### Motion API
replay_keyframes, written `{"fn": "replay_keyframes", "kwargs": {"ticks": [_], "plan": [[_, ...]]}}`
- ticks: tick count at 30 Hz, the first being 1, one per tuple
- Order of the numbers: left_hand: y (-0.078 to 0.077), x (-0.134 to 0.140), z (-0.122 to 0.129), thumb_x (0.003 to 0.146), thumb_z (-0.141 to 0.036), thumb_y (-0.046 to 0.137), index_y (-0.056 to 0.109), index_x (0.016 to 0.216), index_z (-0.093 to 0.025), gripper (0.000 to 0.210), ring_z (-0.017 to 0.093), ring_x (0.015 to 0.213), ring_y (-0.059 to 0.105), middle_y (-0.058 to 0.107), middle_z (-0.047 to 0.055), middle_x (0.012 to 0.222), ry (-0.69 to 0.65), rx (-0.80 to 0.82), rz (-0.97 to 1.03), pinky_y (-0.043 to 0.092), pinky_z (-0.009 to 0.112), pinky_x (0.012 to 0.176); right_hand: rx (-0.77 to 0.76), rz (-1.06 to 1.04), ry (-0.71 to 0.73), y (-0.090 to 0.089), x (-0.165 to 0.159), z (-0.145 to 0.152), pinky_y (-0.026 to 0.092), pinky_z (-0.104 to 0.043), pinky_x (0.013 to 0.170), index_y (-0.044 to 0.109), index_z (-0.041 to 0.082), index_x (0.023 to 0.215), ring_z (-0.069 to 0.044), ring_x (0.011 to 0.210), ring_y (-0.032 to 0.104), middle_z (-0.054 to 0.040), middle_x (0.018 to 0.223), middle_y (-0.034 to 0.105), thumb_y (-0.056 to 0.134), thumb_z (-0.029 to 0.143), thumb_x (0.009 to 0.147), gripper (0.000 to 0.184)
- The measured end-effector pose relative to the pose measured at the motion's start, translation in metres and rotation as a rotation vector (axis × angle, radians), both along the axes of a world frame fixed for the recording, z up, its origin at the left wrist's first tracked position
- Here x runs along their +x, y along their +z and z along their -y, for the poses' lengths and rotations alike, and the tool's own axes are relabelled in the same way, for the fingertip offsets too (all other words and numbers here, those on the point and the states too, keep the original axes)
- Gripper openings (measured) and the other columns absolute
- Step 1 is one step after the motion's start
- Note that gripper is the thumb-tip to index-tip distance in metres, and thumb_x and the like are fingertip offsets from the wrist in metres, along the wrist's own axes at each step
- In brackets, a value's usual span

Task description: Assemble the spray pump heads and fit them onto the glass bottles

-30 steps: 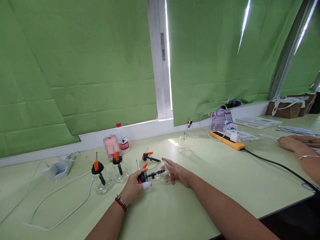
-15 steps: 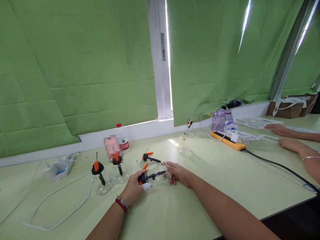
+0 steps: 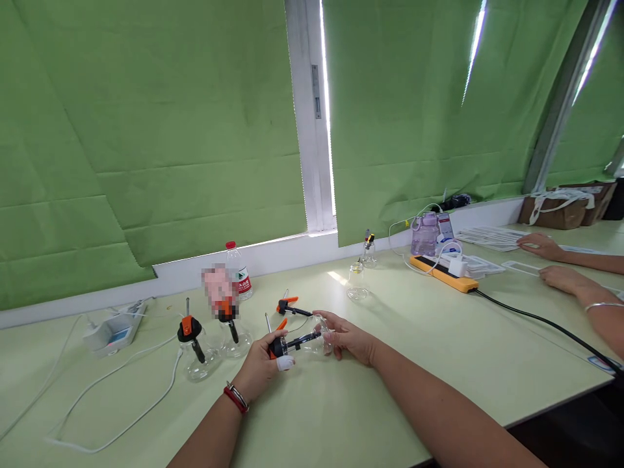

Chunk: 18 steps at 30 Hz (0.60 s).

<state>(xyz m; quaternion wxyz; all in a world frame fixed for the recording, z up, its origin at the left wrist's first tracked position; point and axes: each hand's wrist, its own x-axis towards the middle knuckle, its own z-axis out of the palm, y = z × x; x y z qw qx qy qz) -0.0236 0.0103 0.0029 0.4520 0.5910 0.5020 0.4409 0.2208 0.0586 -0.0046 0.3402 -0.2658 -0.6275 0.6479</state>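
Note:
My left hand (image 3: 257, 369), a white wrap on one finger, is closed around the black cap of a clear glass bottle (image 3: 311, 347) lying on its side. An orange lever and a thin metal spout stick out from that cap, and a dark tube runs inside the glass. At the other end, my right hand (image 3: 351, 338) grips the bottle's base. Just behind them a loose black cap with an orange lever (image 3: 288, 303) rests on the table. Two upright glass bottles, one nearer (image 3: 199, 372) and one farther (image 3: 238, 348), carry the same kind of cap to the left.
A red-capped water bottle (image 3: 242, 276) stands by the wall. Small glass jars (image 3: 357, 290), a purple bottle (image 3: 425, 237) and an orange power strip (image 3: 443, 275) sit to the right. White cables (image 3: 97, 450) cross the table's left. Another person's hands (image 3: 560, 279) are at far right.
Both hands keep their hold on the glass bottle. The whole view has shifted very slightly; no object has clearly moved.

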Motion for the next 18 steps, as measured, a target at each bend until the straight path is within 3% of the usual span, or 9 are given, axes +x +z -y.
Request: {"fn": "replay_keyframes", "kwargs": {"ticks": [13, 18], "plan": [[0.0061, 0.0043, 0.0036, 0.049, -0.026, 0.08, 0.063, 0.108, -0.015, 0.062, 0.012, 0.066, 0.051, 0.056, -0.002, 0.077, 0.022, -0.009, 0.003, 0.045, 0.026, 0.062, -0.027, 0.05, -0.004, -0.0035, -0.0025, -0.005, 0.034, -0.017, 0.036, 0.042, 0.027, 0.127, -0.006, 0.049, 0.054, 0.0017, 0.082, 0.051, 0.059, 0.048, 0.079, 0.056], [0.0047, 0.0041, 0.0029, 0.048, -0.024, 0.08, 0.062, 0.108, -0.013, 0.064, 0.012, 0.066, 0.05, 0.054, -0.002, 0.076, 0.018, -0.011, 0.011, 0.046, 0.026, 0.06, -0.045, 0.076, -0.047, -0.0019, -0.0027, -0.003, 0.031, -0.016, 0.035, 0.042, 0.025, 0.127, -0.005, 0.047, 0.052, 0.0003, 0.083, 0.055, 0.058, 0.05, 0.078, 0.057]]}}
